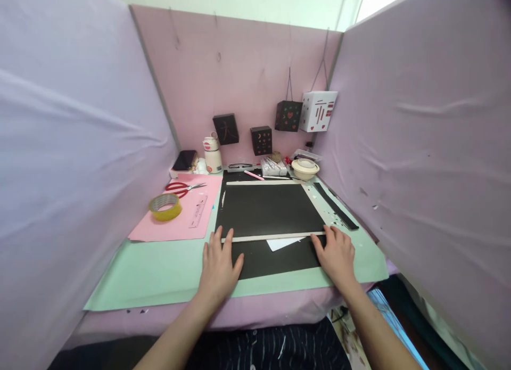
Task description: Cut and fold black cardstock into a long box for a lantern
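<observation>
A large black sheet [271,209] with pale strips along its far and near edges lies flat on the green mat [159,271]. Under its near edge another black piece [255,259] shows, with a white paper corner [281,244] on it. My left hand [221,266] rests palm down at the sheet's near left corner, fingers spread. At the near right corner my right hand [335,251] lies with its fingertips on the edge, fingers apart. Neither hand is closed round anything.
Red scissors [179,188] and yellow tape [165,207] lie on pink paper [191,232] at left. A black strip [335,206] lies at right. Behind stand a bottle [213,156] and a lidded bowl [305,169]. Decorated boxes [288,116] hang at the back; fabric walls flank both sides.
</observation>
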The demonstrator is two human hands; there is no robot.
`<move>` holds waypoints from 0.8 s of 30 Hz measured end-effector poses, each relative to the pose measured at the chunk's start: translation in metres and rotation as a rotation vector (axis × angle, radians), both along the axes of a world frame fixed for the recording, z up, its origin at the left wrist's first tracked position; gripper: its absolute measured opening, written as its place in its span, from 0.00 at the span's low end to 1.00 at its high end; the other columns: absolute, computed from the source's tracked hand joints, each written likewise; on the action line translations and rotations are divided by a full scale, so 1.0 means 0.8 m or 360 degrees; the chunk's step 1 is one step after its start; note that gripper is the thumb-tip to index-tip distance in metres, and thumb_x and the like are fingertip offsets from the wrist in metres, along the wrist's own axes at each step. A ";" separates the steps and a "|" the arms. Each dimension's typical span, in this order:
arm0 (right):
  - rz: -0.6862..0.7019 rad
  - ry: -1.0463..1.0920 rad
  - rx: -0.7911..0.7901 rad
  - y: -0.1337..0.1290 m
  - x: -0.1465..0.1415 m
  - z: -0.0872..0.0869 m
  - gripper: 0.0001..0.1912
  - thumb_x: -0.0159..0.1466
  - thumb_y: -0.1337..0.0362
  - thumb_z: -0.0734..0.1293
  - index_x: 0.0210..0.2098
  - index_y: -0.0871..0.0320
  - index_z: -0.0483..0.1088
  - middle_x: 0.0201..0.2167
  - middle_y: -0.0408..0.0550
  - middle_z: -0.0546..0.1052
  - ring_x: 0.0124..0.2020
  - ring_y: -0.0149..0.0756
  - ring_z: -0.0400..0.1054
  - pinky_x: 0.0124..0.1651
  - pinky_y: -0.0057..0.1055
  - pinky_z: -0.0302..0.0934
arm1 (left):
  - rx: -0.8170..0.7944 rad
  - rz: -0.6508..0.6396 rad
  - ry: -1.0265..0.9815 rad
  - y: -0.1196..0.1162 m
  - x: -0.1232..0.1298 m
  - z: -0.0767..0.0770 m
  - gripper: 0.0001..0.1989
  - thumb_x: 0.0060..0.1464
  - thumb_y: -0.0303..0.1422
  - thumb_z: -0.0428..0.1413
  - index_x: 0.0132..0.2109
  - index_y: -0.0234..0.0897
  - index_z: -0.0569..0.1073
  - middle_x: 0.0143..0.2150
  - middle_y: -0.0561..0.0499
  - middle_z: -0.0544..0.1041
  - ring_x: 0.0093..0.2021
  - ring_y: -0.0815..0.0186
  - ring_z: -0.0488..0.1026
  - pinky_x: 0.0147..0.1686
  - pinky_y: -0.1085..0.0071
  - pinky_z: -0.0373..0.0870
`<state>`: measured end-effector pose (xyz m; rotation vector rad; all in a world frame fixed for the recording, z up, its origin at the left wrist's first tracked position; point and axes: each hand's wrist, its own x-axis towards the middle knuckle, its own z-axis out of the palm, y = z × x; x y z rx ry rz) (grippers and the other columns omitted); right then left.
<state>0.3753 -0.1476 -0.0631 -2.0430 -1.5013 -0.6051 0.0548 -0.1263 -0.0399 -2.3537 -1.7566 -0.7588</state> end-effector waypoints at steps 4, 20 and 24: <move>-0.0052 0.0064 -0.0051 0.015 0.020 0.004 0.28 0.67 0.49 0.56 0.52 0.64 0.70 0.46 0.67 0.75 0.46 0.58 0.67 0.44 0.50 0.59 | -0.0064 -0.0023 -0.0132 0.001 -0.001 0.001 0.29 0.60 0.34 0.51 0.66 0.36 0.54 0.68 0.35 0.54 0.67 0.48 0.54 0.61 0.44 0.56; 0.0038 0.0600 0.0054 0.024 0.035 0.004 0.20 0.62 0.54 0.60 0.43 0.60 0.75 0.39 0.55 0.79 0.44 0.49 0.68 0.49 0.44 0.57 | -0.0223 -0.0047 -0.0983 0.005 -0.018 0.013 0.19 0.58 0.32 0.50 0.56 0.38 0.65 0.60 0.41 0.65 0.62 0.55 0.62 0.59 0.53 0.61; 0.0137 0.0662 0.0258 0.020 0.036 0.001 0.17 0.61 0.55 0.62 0.38 0.60 0.75 0.33 0.54 0.79 0.38 0.45 0.69 0.47 0.39 0.59 | -0.0132 -0.0067 -0.1050 -0.011 -0.031 0.015 0.17 0.58 0.32 0.51 0.55 0.40 0.66 0.58 0.43 0.66 0.61 0.56 0.62 0.60 0.54 0.61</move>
